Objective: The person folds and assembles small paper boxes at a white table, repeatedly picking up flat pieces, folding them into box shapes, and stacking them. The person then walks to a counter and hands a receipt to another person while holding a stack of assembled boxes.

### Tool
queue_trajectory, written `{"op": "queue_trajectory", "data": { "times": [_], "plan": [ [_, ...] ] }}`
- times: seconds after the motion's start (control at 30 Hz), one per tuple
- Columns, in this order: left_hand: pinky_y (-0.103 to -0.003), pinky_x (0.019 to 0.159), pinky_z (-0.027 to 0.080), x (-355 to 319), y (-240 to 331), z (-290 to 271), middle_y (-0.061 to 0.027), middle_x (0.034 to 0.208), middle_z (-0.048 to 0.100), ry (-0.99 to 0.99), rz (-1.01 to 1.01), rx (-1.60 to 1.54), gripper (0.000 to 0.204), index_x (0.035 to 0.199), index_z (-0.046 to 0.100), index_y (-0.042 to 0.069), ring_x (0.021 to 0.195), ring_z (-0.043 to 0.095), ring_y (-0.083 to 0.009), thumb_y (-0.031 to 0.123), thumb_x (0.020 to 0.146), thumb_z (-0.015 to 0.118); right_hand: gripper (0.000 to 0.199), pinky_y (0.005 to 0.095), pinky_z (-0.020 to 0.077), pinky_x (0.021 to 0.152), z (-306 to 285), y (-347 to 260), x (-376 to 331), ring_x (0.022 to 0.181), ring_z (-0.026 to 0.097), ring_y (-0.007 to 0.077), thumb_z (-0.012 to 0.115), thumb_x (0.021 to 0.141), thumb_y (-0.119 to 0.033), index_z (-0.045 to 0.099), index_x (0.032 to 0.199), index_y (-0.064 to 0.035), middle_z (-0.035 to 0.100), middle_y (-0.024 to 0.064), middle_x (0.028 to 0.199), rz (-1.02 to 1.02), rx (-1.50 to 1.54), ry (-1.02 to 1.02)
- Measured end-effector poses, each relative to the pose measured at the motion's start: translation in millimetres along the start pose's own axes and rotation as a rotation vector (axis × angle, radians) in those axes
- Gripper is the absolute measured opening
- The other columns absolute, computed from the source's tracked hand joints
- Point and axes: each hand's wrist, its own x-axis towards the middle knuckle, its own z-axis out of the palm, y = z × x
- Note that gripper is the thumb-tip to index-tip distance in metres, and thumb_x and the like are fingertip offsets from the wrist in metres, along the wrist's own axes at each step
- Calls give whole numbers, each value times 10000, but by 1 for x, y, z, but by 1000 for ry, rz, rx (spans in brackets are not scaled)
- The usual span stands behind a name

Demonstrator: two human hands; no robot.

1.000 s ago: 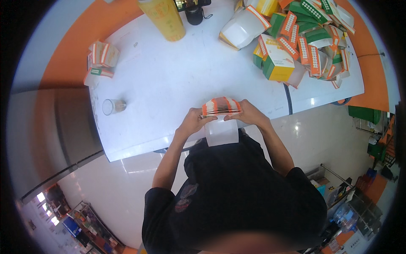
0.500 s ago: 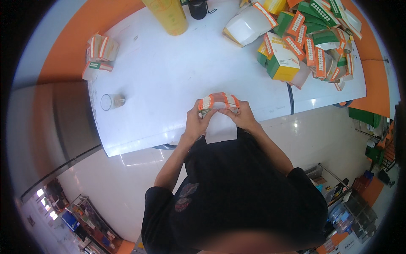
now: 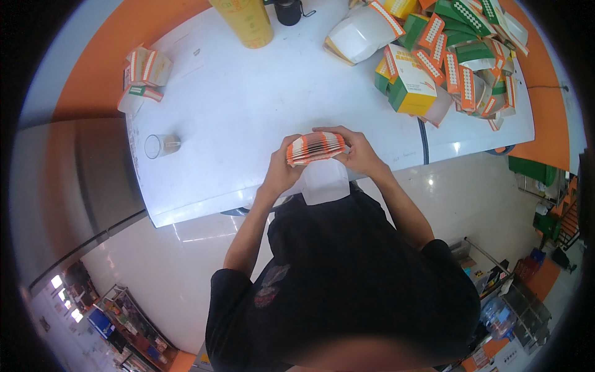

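Over flat white table (image 3: 217, 105), my left hand (image 3: 282, 171) and right hand (image 3: 361, 155) clamp fanned orange-white cardboard stack (image 3: 315, 147), boxy green-orange cartons (image 3: 452, 71) lying unstacked

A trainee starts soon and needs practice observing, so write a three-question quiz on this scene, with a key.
1. True or false: the left hand and the right hand both hold the orange-and-white stack.
2. Choose: the large pile of cartons lies on which part of the table?
A. The left
B. The near middle
C. The far right
3. Short answer: what colour is the tall container partly cut off by the picture's top edge?

Key: 1. True. 2. C. 3. Yellow.
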Motion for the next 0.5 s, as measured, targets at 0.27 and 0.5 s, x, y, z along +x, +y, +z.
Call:
{"op": "queue_trajectory", "data": {
  "times": [0.27,0.5],
  "plan": [
    [-361,914,549,-5,-9,16,-176,1162,713,73,-31,36,482,1257,596,23,1086,713,-319,20,812,781,459,381,515,1025,13,13,-11,1143,688,273,745,856,-74,606,1286,10,696,183,1216,-71,-212,146],
    [-364,967,513,10,15,-22,-149,1373,611,-216,60,-119,667,1412,536,46,1196,643,-224,141,823,835,492,360,535,957,1,4,-2,1064,715,257,820,840,-189,624,1245,12,723,190,1140,55,-164,58]
  ]
}}
